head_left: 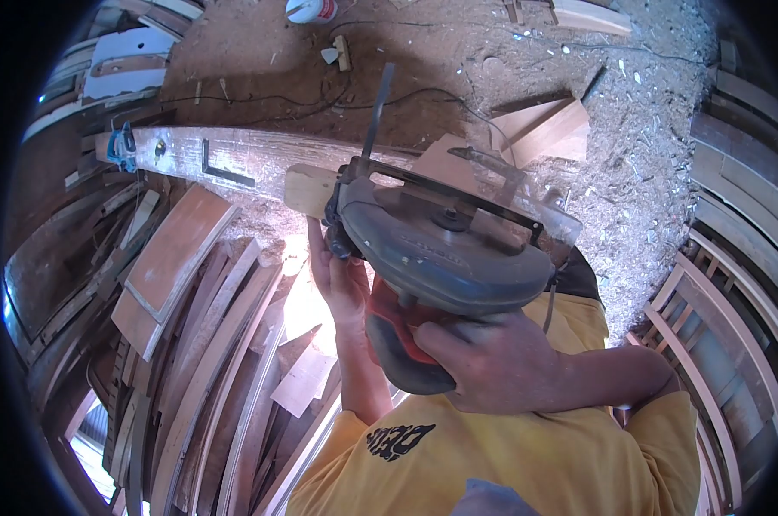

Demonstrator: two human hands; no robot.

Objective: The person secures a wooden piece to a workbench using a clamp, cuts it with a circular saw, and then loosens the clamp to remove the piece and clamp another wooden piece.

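A dusty circular saw (445, 249) with a dark guard and a red-and-black handle is held in front of my yellow shirt. My right hand (505, 361) wraps around its rear handle. At the saw's front end, my left hand (341, 288) grips around the black knob area, fingers pointing up and partly hidden by the saw. A pale wooden block (310, 189) appears beside my left fingertips; whether they touch it I cannot tell. From the saw's front a thin metal bar (378, 112) sticks up. The underside of the saw is hidden.
A long plank bench (268, 146) crosses ahead, bearing a black square (221, 168) and a blue tool (122, 148). Stacked boards (199, 344) crowd the left; wooden frames (716, 327) lean at right. A cable (423, 93) runs over the sawdust floor near wood offcuts (544, 129).
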